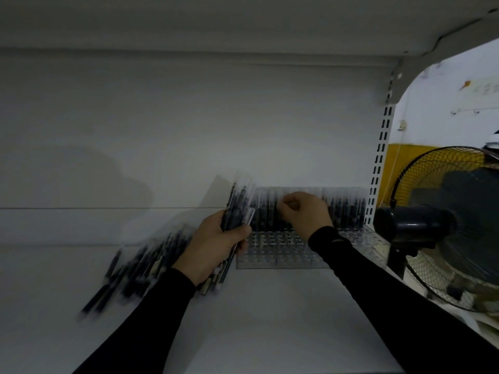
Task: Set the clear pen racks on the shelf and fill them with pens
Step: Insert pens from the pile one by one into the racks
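Observation:
A clear pen rack (280,252) with many small holes stands on the white shelf (270,306), against the back wall at the right. Dark pens (345,211) stand upright in its back rows; the front rows show no pens. My left hand (213,247) grips a bundle of dark pens (237,203), which fans upward just left of the rack. My right hand (305,211) hovers over the rack's back rows with its fingers curled together; the frame is blurred and I cannot make out a pen between them. A loose heap of dark pens (135,265) lies on the shelf at the left.
A slotted metal upright (379,157) and a bracket bound the shelf at the right. Beyond it stands a dark fan (445,225) in a wire cage, in front of a yellow and white wall. Another shelf board (189,20) runs overhead.

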{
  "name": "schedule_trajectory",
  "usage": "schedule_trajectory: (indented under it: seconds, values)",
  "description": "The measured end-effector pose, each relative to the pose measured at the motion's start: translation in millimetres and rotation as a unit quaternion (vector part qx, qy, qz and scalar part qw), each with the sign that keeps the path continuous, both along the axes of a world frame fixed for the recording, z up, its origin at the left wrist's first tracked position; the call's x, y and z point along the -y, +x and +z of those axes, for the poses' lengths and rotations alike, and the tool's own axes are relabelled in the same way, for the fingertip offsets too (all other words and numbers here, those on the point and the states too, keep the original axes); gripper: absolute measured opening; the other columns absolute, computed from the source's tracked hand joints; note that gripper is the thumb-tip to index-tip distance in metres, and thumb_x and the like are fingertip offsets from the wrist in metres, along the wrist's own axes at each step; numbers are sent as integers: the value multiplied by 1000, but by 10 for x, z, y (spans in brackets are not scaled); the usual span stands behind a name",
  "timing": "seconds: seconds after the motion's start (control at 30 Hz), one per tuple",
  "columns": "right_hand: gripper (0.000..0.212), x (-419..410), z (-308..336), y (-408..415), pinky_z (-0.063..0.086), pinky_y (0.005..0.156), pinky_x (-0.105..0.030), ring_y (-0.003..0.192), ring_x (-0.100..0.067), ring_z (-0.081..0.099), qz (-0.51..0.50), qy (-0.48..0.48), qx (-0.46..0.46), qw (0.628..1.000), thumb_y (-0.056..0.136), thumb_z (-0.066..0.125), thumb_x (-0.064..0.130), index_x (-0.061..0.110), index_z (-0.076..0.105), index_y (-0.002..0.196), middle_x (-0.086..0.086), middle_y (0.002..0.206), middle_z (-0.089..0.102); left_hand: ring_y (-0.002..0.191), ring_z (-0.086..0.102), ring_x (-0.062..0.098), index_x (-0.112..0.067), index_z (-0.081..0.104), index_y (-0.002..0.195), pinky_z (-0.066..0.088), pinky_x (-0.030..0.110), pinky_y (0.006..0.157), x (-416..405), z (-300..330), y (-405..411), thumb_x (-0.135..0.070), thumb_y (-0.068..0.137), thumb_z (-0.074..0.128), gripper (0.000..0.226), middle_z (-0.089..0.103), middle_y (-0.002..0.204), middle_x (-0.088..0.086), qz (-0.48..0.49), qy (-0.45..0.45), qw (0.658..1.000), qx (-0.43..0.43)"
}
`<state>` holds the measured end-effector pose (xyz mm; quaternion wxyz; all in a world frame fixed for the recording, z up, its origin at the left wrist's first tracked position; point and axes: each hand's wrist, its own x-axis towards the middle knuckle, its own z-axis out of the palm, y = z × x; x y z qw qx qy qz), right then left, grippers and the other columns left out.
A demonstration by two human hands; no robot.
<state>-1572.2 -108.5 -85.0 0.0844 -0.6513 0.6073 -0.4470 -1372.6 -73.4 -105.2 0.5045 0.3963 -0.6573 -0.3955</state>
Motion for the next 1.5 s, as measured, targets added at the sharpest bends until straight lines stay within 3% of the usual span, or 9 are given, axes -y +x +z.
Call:
schedule_trajectory:
  seconds: [0.3, 0.43, 0.63, 0.8, 0.97, 1.1, 1.17, 1.3, 1.5]
  values:
    - [25, -116, -18, -33, 52, 85, -29, 84, -16, 65, -16, -16, 2, 1000, 91, 63, 35, 13, 68, 103, -3, 92, 71, 59, 58, 19, -4, 64, 97, 51, 28, 58, -14, 3, -15, -11, 92, 64, 8, 64, 63, 5, -5, 13, 1000, -4]
    - [20, -279, -35, 16, 53, 71, -26, 70, -7, 68, 75, 6, 84, 994, 90, 63, 39, 21, 69, 84, 2, 76, 71, 60, 62, 19, -4, 64, 99, 51, 26, 58, -25, 4, -51, -9, 90, 66, 11, 66, 68, 8, -6, 23, 1000, -12]
    - [53, -413, -62, 144, 57, 79, -41, 79, -33, 65, 193, 87, 119, 970, 83, 61, 56, 4, 71, 87, -21, 87, 68, 59, 64, 18, -9, 66, 102, 52, 28, 58, -63, 9, -99, -8, 88, 68, 14, 69, 67, 4, -10, 15, 1000, -10]
    - [25, -429, -84, 192, 48, 62, -25, 58, -13, 53, 229, 93, 198, 949, 90, 66, 27, 14, 70, 69, -6, 65, 61, 59, 64, 15, -9, 66, 104, 51, 22, 56, -97, 8, -137, -10, 89, 67, 15, 70, 68, 4, -19, 6, 1000, 4]
    - [15, -375, 70, 94, 54, 59, -20, 63, -19, 60, 186, 51, 399, 896, 90, 63, 9, 2, 67, 77, -10, 65, 63, 68, 68, 20, -13, 66, 99, 56, 29, 66, -79, -12, -103, -21, 94, 62, 10, 72, 74, 7, -8, -8, 1000, 13]
    - [12, -305, 278, -92, 59, 67, -22, 68, -17, 65, 149, -17, 479, 865, 93, 59, 10, 1, 65, 89, -11, 74, 66, 65, 66, 16, -12, 64, 99, 51, 19, 60, -52, -27, -86, -17, 96, 58, 8, 69, 74, 8, 7, -6, 1000, 10]
    - [12, -260, 334, -200, 60, 72, -25, 73, -20, 68, 117, -65, 448, 884, 93, 60, 12, 2, 67, 91, -11, 80, 69, 63, 64, 16, -13, 63, 96, 50, 18, 58, -39, -33, -78, -14, 97, 57, 6, 68, 72, 9, 12, -9, 1000, 14]
    - [18, -144, 288, -336, 58, 79, -30, 76, -15, 71, 11, -143, 228, 963, 93, 62, 25, 10, 71, 96, -4, 82, 72, 63, 63, 17, -12, 63, 97, 51, 23, 59, -7, -47, -64, -16, 96, 58, 7, 66, 70, 8, 20, -1, 1000, 18]
    - [27, -16, 228, -290, 56, 86, -32, 79, -15, 69, -13, -137, 111, 984, 93, 60, 32, 8, 72, 100, 0, 82, 72, 59, 56, 18, -6, 63, 101, 49, 28, 58, 1, -44, -50, -17, 96, 58, 13, 61, 64, 8, 33, -1, 999, 32]
